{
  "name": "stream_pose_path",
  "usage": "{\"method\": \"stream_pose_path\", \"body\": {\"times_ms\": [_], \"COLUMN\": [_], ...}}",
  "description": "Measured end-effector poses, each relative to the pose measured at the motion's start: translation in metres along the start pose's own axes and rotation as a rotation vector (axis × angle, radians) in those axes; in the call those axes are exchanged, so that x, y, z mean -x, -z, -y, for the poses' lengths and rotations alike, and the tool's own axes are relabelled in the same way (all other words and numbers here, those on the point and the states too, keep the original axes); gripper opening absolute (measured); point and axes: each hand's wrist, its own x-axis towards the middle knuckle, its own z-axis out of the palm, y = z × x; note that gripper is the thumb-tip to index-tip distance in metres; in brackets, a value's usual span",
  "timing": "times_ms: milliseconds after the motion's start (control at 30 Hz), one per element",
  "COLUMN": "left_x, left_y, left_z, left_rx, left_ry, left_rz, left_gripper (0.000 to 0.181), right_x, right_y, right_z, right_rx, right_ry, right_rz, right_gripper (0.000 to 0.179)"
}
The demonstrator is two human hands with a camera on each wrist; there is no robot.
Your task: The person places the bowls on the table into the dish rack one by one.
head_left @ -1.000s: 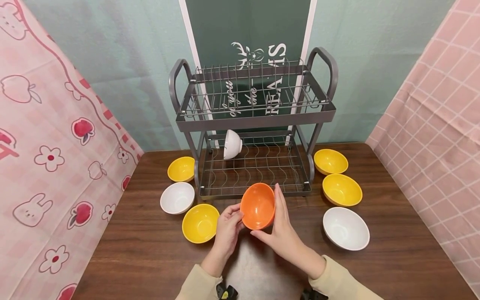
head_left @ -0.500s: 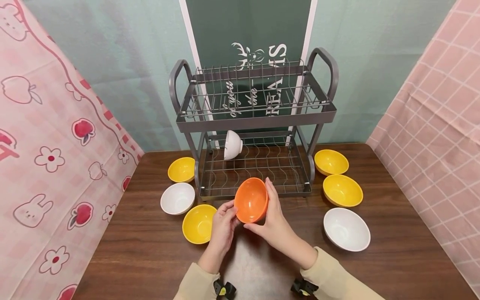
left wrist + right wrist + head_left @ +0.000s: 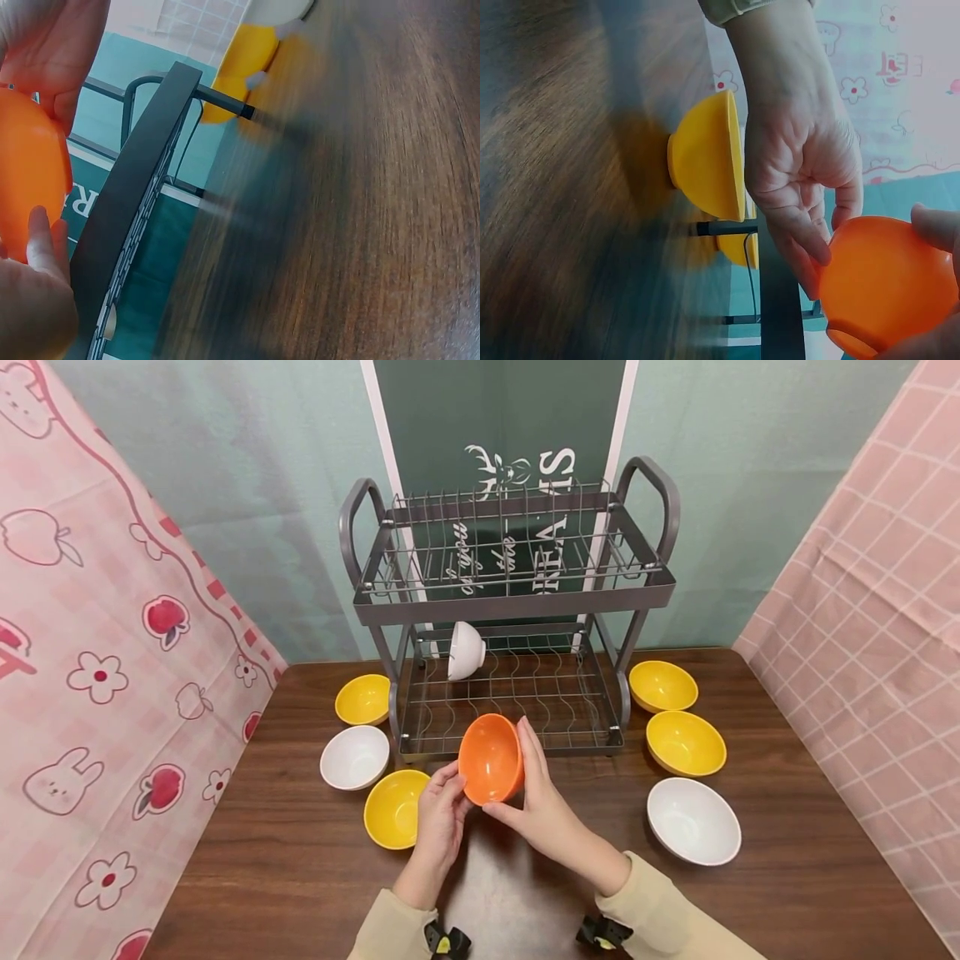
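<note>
Tilted with its inside facing the head camera, an orange bowl (image 3: 491, 760) is held above the table in front of the rack. My left hand (image 3: 438, 818) pinches the left side of its rim. On the right side, my right hand (image 3: 543, 806) grips it between thumb and fingers. The right wrist view shows the underside and foot of the orange bowl (image 3: 889, 277). A white bowl (image 3: 467, 652) stands on edge in the lower tier of the grey two-tier dish rack (image 3: 517, 607), toward the left.
Left of the rack sit a yellow bowl (image 3: 363, 699), a white bowl (image 3: 355, 758) and another yellow bowl (image 3: 393, 810), partly behind my left hand. On the right are two yellow bowls (image 3: 663, 687) (image 3: 686, 743) and a white bowl (image 3: 693, 821). Curtains surround the wooden table (image 3: 810, 860).
Both hands have moved the orange bowl to the left and slightly toward the rack. Their hold on it looks the same, and the other bowls have stayed in place.
</note>
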Motion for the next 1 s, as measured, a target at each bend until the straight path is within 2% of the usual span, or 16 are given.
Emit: {"method": "stream_pose_path", "body": {"times_ms": [200, 400, 533, 600, 667, 733, 833, 900, 1000], "left_x": [0.001, -0.003, -0.006, -0.008, -0.01, -0.013, -0.015, -0.016, -0.018], "left_y": [0.001, 0.004, 0.007, 0.01, 0.014, 0.018, 0.023, 0.026, 0.033], "left_z": [-0.002, -0.004, -0.007, -0.009, -0.01, -0.012, -0.016, -0.021, -0.027], "left_rx": [0.037, 0.043, 0.014, -0.013, -0.059, -0.125, -0.273, -0.412, -0.661], "left_ry": [0.009, 0.025, -0.007, -0.055, -0.13, -0.207, -0.325, -0.407, -0.572], "left_rz": [0.004, -0.001, 0.022, 0.05, 0.087, 0.084, 0.018, -0.056, -0.129], "left_gripper": [0.02, 0.019, 0.026, 0.029, 0.031, 0.03, 0.027, 0.024, 0.024], "right_x": [-0.005, -0.014, -0.023, -0.027, -0.032, -0.036, -0.042, -0.046, -0.052], "right_y": [-0.003, -0.007, -0.009, -0.01, -0.011, -0.013, -0.015, -0.017, -0.019], "right_z": [0.003, 0.008, 0.01, 0.011, 0.011, 0.011, 0.011, 0.011, 0.012], "right_rx": [-0.02, -0.052, -0.072, -0.096, -0.114, -0.126, -0.113, -0.091, -0.056], "right_ry": [-0.001, 0.037, 0.035, 0.014, -0.006, -0.018, -0.016, -0.013, -0.008], "right_rz": [-0.022, -0.052, -0.069, -0.072, -0.073, -0.077, -0.087, -0.098, -0.108], "right_gripper": [0.108, 0.102, 0.101, 0.101, 0.101, 0.102, 0.103, 0.103, 0.103]}}
